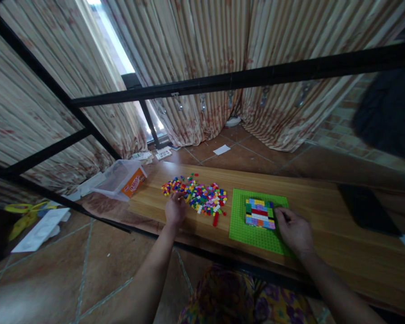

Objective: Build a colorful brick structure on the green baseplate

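Note:
My left hand (176,209) is at the near left side of a pile of small multicoloured toy bricks (205,195), its fingers curled down among them. What its fingertips hold, if anything, is hidden. A green studded baseplate (238,229) lies right of the pile. On it sits a low block of joined bricks (259,213), with yellow, light blue, red, white and purple rows. At the right edge of that block, my right hand (295,229) has thumb and forefinger pinched together. Anything between them is too small to make out. One long red brick (215,219) lies apart, in front of the pile.
The wooden table (195,227) bears all of this. A clear plastic box (116,180) with an orange label stands at its left end. A dark flat object (367,209) lies on the right. Black metal bars (222,81) cross in front of striped curtains (202,45).

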### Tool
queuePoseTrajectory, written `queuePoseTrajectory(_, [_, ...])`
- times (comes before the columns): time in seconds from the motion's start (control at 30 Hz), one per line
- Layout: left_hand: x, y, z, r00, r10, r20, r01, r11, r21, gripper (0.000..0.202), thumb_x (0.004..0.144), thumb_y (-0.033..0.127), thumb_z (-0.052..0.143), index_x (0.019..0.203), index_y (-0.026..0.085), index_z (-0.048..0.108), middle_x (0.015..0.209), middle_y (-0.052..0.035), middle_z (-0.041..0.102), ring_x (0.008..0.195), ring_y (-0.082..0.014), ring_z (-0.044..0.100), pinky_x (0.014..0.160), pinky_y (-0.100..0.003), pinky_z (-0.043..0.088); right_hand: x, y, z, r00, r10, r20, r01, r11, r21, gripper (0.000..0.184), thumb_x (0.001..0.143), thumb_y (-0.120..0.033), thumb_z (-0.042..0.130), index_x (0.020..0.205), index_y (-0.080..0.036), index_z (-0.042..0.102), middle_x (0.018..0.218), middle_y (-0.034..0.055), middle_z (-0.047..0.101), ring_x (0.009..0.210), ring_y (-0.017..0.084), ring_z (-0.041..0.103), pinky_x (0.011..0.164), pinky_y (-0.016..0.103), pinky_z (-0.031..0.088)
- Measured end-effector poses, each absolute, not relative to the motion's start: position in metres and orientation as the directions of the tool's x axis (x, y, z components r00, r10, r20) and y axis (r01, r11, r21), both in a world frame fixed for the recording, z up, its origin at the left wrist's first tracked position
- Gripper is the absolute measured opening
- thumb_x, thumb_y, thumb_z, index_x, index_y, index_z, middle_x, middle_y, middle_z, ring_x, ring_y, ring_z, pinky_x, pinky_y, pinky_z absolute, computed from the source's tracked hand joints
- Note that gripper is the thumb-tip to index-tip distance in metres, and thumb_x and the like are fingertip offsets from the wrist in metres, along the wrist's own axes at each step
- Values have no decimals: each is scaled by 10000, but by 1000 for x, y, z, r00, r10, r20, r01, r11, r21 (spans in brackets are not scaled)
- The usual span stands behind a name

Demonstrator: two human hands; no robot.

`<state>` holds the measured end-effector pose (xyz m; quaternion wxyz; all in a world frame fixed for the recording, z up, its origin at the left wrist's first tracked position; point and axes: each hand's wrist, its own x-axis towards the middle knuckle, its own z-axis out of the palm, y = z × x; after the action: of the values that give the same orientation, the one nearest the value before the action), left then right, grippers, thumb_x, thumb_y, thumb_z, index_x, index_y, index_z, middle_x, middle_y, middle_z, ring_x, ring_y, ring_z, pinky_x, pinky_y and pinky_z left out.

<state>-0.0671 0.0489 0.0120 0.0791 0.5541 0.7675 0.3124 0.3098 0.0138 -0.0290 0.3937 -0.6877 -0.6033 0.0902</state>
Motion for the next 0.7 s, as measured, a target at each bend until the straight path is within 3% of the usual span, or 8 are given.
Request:
queuePoseTrajectory(0.13, [-90,61,16,-485,852,198,768,307,561,263,857,280,523,1019,184,706,1055,-122,691,910,-224,647,793,-306,474,310,14,-28,254,901,351,762,37,-647,415,866,-528,438,827,-212,703,859,93,735,778,251,684,737,341,503])
queuePoseTrajectory(0.37, [-111,90,22,-492,861,127,792,383,475,293,860,256,514,1076,206,705,1085,-103,699,956,-206,647,805,-275,466,310,14,-29,245,897,369,778,45,-627,419,871,-523,435,834,-208,710,871,89,739,780,239,685,729,325,501])
queuePoseTrajectory(0.53, [-102,95,19,-413,904,107,853,343,392,340,843,230,530,1135,243,704,1138,-93,676,967,-218,649,810,-279,483,310,14,-28,243,904,352,786,29,-617,430,874,-522,434,848,-195,712,863,93,740,771,240,686,718,319,498])
queuePoseTrajectory(0.7, [-89,80,8,-327,932,154,862,227,453,364,836,152,492,1105,237,722,1174,-83,663,1003,-212,637,857,-295,498,311,13,-28,239,900,365,791,38,-611,405,875,-509,439,842,-204,703,865,90,736,781,235,686,731,313,500])
